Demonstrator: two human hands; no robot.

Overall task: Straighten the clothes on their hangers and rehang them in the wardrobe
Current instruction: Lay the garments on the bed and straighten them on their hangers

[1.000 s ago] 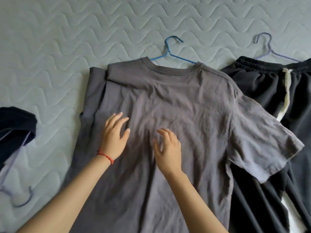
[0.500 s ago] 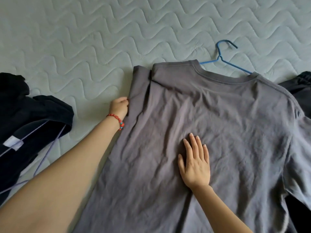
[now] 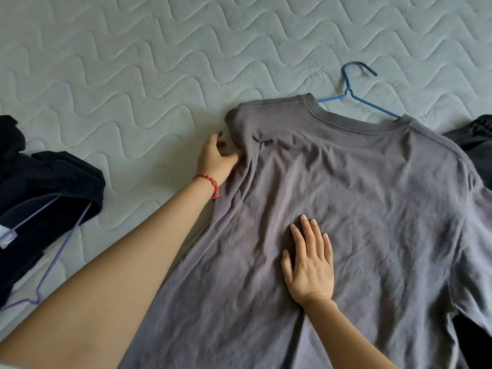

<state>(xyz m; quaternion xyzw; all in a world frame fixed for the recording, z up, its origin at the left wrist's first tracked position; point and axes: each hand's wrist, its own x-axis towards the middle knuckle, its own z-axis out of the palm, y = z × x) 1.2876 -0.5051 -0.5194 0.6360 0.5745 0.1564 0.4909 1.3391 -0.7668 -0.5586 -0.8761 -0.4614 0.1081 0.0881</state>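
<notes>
While my right hand point(image 3: 310, 265) lies flat, fingers straight, pinning the grey T-shirt point(image 3: 359, 209) on the mattress point(image 3: 133, 62), my left hand point(image 3: 217, 159) grips its tucked-under sleeve. Beyond both, the blue hanger point(image 3: 356, 95) pokes from the collar, hook pointing away.

The support surface is a pale grey-green quilted mattress point(image 3: 133, 75) stitched in a repeating wave pattern, filling the view. A grey T-shirt point(image 3: 359, 195) lies flat on it from centre toward 5 o'clock, with the hook of a blue wire hanger point(image 3: 348, 83) projecting from the collar at 1 o'clock. A dark garment point(image 3: 48, 179) on a lilac wire hanger point(image 3: 50, 265) lies at 9 o'clock, well apart from the T-shirt, and another dark garment point(image 3: 476, 139) lies at 3 o'clock, partly under the T-shirt's shoulder.
</notes>
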